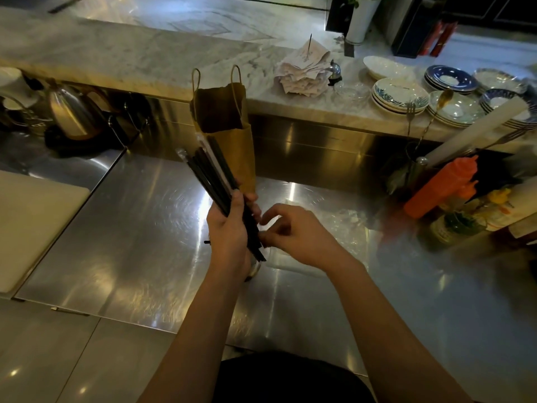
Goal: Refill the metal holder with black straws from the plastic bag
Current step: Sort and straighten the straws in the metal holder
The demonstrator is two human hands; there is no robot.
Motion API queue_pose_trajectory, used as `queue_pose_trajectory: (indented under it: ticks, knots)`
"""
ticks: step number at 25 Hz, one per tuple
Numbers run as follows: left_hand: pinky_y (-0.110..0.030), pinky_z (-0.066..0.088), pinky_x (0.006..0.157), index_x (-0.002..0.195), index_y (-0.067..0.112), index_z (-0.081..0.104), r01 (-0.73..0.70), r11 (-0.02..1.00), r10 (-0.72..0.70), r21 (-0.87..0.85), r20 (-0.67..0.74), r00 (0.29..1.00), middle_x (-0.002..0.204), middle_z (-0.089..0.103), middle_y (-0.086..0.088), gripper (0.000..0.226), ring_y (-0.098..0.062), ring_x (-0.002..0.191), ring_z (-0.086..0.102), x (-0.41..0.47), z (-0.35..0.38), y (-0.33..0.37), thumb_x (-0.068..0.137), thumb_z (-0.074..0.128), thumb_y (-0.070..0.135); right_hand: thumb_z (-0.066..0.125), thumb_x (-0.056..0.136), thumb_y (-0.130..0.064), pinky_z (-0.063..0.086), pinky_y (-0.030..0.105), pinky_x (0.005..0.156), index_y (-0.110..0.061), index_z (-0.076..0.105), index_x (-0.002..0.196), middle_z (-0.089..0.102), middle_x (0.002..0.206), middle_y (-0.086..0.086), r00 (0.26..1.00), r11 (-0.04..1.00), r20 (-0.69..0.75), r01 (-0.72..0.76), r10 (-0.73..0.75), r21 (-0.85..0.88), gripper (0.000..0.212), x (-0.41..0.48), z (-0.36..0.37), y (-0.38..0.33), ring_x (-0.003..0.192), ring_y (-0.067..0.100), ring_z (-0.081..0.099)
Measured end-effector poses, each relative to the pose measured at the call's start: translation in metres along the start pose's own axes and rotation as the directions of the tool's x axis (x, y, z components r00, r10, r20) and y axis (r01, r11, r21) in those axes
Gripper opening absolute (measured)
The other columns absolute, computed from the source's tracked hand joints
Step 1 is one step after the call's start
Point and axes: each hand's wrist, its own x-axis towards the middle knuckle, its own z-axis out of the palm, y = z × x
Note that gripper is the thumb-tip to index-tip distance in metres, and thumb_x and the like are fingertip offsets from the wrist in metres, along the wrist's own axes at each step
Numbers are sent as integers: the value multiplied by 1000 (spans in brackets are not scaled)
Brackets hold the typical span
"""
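**Gripping a tilted bundle of black straws**

The left hand (229, 228) curls round the black straws (212, 175) near their middle. Their long axis tilts: the upper ends fan up and to the left, and the lower ends point down at the metal holder (253, 270), mostly hidden under that hand. The right hand (293, 234) pinches the bundle's lower part. A brown paper bag (229, 135) stands just behind on the steel counter (139, 228).
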Motion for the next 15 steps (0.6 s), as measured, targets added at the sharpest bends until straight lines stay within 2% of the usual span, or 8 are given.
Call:
queue_pose_trajectory:
  ticks: [1, 3, 5, 7, 10, 13, 15]
  knots:
    - [-28, 49, 64, 99, 16, 61, 3, 999, -5, 39, 55, 998, 68, 64, 5, 18, -11, 61, 58, 1, -2, -1, 102, 44, 19, 71, 86, -24, 52, 17, 72, -20, 64, 104, 74, 91, -2, 999, 1000, -45, 15, -16, -23, 19, 2, -9, -1, 82, 4, 70]
    - [-25, 45, 58, 109, 10, 59, 10, 994, -35, 107, 235, 971, 72, 63, 2, 19, -11, 58, 52, 1, -7, -1, 103, 43, 18, 67, 89, -27, 56, 26, 82, -22, 64, 110, 71, 98, -5, 975, 998, -219, 37, -24, 52, 22, 3, -31, -6, 91, 6, 68]
    - [-23, 45, 58, 116, 9, 59, 24, 986, -96, 168, 437, 895, 79, 64, -1, 23, -12, 58, 52, -2, -12, -1, 102, 43, 18, 62, 92, -30, 55, 30, 90, -26, 57, 123, 68, 107, -8, 960, 984, -277, 93, -48, 149, 32, 1, -52, -18, 100, 5, 65]
    - [-23, 46, 58, 118, 11, 60, 44, 974, -166, 221, 571, 804, 82, 66, -1, 25, -12, 59, 54, -9, -10, 0, 99, 45, 19, 60, 93, -26, 56, 28, 88, -24, 55, 129, 70, 107, -6, 954, 955, -282, 175, -104, 241, 36, -3, -62, -31, 101, 4, 67]
    - [-22, 47, 59, 120, 10, 59, 72, 962, -231, 264, 642, 731, 86, 69, -1, 30, -10, 60, 58, -17, -8, 1, 96, 45, 20, 61, 93, -13, 59, 28, 81, -13, 59, 120, 74, 94, 3, 935, 924, -328, 237, -134, 300, 27, -5, -62, -40, 90, 10, 72]
    - [-21, 46, 58, 122, 11, 59, 87, 956, -255, 281, 646, 719, 88, 70, -1, 30, -9, 61, 59, -18, -10, 4, 96, 45, 20, 62, 91, -8, 59, 27, 74, -10, 61, 111, 74, 89, 5, 935, 915, -345, 206, -79, 347, 19, -9, -66, -35, 84, 13, 73]
    - [-21, 46, 57, 123, 11, 59, 68, 951, -256, 301, 645, 720, 90, 70, -2, 30, -8, 61, 59, -19, -11, 6, 98, 44, 19, 62, 91, -9, 60, 30, 77, -11, 62, 112, 74, 90, 6, 933, 904, -350, 215, -78, 369, 21, -13, -69, -35, 86, 14, 73]
